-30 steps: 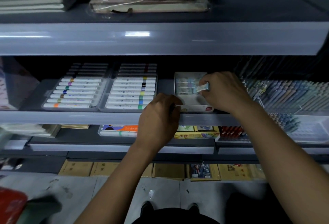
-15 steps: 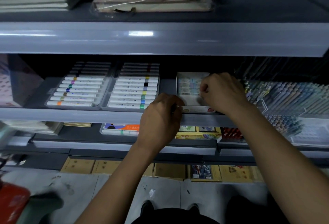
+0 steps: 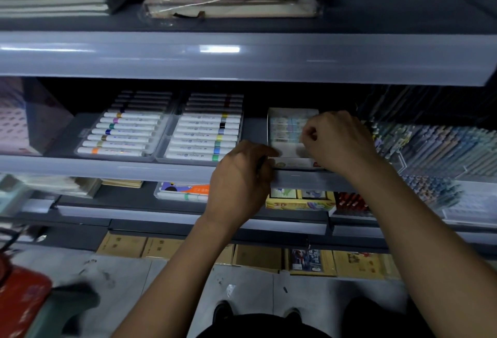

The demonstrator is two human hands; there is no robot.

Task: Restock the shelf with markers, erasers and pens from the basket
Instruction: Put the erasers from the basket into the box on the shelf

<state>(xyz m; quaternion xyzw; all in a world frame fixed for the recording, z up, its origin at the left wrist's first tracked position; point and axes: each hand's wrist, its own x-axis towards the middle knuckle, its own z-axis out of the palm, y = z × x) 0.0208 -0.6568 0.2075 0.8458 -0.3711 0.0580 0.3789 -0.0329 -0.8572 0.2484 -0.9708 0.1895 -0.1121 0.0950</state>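
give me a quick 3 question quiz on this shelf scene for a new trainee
1. True or false: the eraser box sits to the right of both marker trays.
2. Which marker cap colour lies nearest the front edge in the left marker tray? A) orange B) black C) yellow
3. Which hand is over the eraser box, and which is at its front left corner?

Key:
1. True.
2. A, orange.
3. The right hand is over the box; the left hand is at its front left corner, by the shelf edge.

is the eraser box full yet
Not full: erasers fill the back of the box, while its front floor shows bare.
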